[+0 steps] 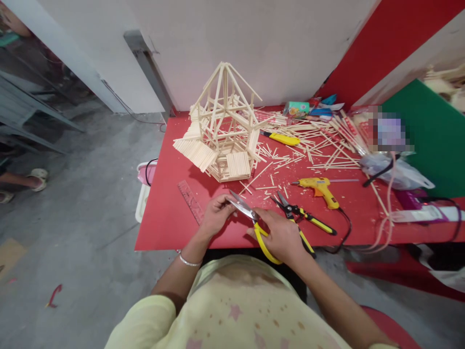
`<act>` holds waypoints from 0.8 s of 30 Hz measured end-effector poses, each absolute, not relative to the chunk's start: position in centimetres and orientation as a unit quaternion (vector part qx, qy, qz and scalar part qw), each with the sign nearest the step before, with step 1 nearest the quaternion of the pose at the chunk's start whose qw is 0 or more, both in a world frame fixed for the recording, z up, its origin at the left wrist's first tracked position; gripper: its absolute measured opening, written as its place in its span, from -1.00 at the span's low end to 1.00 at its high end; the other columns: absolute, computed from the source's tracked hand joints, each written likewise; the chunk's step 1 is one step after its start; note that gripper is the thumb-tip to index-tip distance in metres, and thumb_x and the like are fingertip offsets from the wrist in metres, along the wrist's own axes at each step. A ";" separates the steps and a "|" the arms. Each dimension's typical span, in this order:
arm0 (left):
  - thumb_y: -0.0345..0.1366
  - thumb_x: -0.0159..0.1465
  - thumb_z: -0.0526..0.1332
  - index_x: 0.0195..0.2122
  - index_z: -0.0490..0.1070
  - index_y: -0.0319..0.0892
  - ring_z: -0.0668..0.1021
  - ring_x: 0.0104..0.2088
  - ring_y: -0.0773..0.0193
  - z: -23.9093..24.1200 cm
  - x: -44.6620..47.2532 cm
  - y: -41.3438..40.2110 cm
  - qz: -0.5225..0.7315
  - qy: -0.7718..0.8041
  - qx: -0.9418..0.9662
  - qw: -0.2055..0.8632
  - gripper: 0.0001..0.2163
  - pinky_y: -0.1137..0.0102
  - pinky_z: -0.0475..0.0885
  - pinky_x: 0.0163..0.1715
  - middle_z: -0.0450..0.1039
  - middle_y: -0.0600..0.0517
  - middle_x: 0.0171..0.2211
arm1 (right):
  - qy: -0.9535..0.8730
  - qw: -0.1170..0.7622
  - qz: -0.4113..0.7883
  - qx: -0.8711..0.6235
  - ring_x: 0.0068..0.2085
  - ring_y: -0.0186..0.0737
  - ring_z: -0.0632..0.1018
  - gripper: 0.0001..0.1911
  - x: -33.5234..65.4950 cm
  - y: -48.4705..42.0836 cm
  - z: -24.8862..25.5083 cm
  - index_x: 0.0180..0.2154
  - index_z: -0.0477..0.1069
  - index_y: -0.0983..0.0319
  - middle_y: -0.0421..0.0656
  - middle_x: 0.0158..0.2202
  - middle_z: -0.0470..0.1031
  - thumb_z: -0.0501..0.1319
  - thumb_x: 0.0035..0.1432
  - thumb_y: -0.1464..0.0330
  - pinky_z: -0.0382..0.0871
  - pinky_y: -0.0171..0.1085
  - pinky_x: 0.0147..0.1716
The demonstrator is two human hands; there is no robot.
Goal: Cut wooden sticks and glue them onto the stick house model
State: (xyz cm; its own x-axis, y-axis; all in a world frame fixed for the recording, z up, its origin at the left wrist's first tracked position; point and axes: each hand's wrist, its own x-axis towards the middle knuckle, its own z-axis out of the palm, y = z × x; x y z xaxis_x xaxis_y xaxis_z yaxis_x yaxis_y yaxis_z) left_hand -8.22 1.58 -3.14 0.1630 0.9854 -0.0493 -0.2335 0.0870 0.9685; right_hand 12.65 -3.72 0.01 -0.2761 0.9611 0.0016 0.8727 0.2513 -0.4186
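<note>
The right hand (285,236) grips yellow-handled steel scissors (247,209); the left hand (217,213) curls its fingers near the blades, whether pinching anything I cannot tell. Beyond, a peaked pale-wood stick framework (239,165) stands on the red flat-topped table (163,208).

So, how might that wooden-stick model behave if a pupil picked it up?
The wooden-stick model is probably light for its size, being mostly open framework. Its thin roof sticks could snap if squeezed. The jutting slatted panel might catch on things.
</note>
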 end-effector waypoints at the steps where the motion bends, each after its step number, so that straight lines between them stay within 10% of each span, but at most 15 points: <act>1: -0.16 0.18 0.42 -0.35 0.50 -0.21 0.46 -0.58 0.41 -3.1 -8.3 1.6 0.499 0.413 0.461 0.607 -0.78 0.51 0.38 -0.56 0.47 0.07 -0.53 | -0.779 0.134 0.179 -0.585 -0.09 -0.03 0.63 -0.49 12.7 -3.7 0.0 0.16 0.39 0.16 -0.03 -0.01 0.59 0.20 0.26 0.09 0.40 -0.21 -0.20; 24: -0.19 0.19 0.39 -0.38 0.51 -0.19 0.51 -0.55 0.34 -3.0 -8.0 1.3 0.503 0.457 0.453 0.577 -0.82 0.42 0.50 -0.50 0.47 0.08 -0.55 | -0.752 0.129 0.234 -0.602 -0.27 -0.11 0.65 -0.51 12.8 -3.9 -0.9 0.09 0.45 0.10 -0.13 -0.26 0.66 0.18 0.26 -0.02 0.30 -0.30 -0.36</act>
